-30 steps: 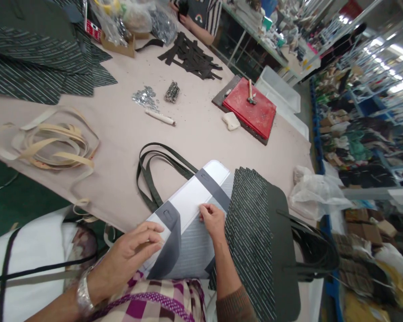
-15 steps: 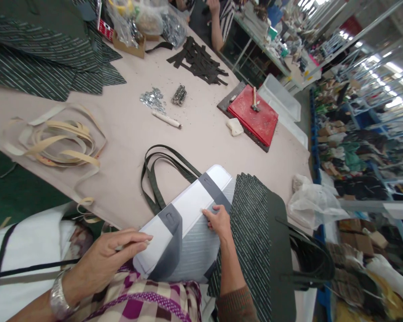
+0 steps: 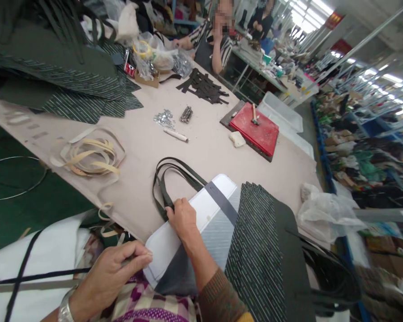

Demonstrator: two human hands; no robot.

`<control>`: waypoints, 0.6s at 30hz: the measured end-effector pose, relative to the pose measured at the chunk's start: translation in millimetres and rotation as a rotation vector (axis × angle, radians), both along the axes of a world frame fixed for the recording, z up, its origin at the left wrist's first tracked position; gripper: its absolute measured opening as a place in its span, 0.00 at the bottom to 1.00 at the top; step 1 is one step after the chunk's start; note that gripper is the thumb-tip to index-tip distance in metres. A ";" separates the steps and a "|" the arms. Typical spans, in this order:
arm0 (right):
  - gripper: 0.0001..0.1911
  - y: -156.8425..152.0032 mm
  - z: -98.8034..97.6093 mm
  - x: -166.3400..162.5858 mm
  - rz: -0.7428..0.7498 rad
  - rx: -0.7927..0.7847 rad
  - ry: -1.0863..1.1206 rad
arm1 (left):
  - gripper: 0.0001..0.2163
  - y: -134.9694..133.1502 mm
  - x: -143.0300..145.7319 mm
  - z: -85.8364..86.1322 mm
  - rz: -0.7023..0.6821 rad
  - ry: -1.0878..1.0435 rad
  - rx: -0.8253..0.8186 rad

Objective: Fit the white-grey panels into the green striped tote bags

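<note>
Pale bag (image 3: 208,210) lies at the near edge of the bench (image 3: 201,152), partly over the person's lap. Its grey bands are on and its dark handles (image 3: 168,172) are already attached, looping out across the bench. Right hand (image 3: 183,219) is on the bag's top edge, fingers clenched over it at the handle base. Left hand (image 3: 121,268) hovers just beside the near corner, fingers pinched together; cannot tell if anything is between them. The striped bags (image 3: 258,250) stacked just to the right look finished, while the striped pieces (image 3: 70,85) piled far left look unassembled. This bag seems put together, mid-batch.
</note>
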State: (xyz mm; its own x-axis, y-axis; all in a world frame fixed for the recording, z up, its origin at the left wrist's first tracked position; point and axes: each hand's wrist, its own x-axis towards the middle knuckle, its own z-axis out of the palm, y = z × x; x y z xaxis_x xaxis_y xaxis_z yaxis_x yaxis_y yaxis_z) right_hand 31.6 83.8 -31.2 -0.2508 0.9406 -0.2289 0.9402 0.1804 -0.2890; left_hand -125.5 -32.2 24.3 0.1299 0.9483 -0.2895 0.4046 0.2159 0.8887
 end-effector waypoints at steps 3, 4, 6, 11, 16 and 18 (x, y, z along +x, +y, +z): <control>0.09 -4.9 39.7 29.5 -0.029 0.099 0.034 | 0.19 -9.1 5.1 -4.7 -0.033 -0.015 0.034; 0.09 -7.5 57.0 43.8 -0.047 0.147 0.068 | 0.19 -11.5 8.1 -6.7 -0.051 -0.019 0.059; 0.10 -15.1 93.4 79.0 -0.106 0.250 0.158 | 0.20 -14.2 16.6 -9.4 -0.079 -0.030 0.126; 0.16 -57.8 159.3 207.9 -0.412 0.398 0.280 | 0.18 -12.1 45.5 -0.1 -0.161 -0.042 0.319; 0.23 -134.5 160.6 376.5 -0.797 0.349 0.094 | 0.17 -11.8 72.3 17.4 -0.287 -0.009 0.504; 0.21 -165.3 150.9 427.7 -0.950 0.215 -0.057 | 0.17 -13.8 81.5 20.2 -0.324 0.010 0.567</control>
State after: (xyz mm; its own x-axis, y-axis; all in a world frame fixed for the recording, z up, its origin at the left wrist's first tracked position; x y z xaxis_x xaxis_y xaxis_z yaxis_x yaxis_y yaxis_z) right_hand 459.3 -81.6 119.7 0.6399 0.7683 -0.0168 0.7327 -0.6165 -0.2883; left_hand -43.9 -46.0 44.5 0.4352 0.8675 0.2410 0.3794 -0.4194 0.8247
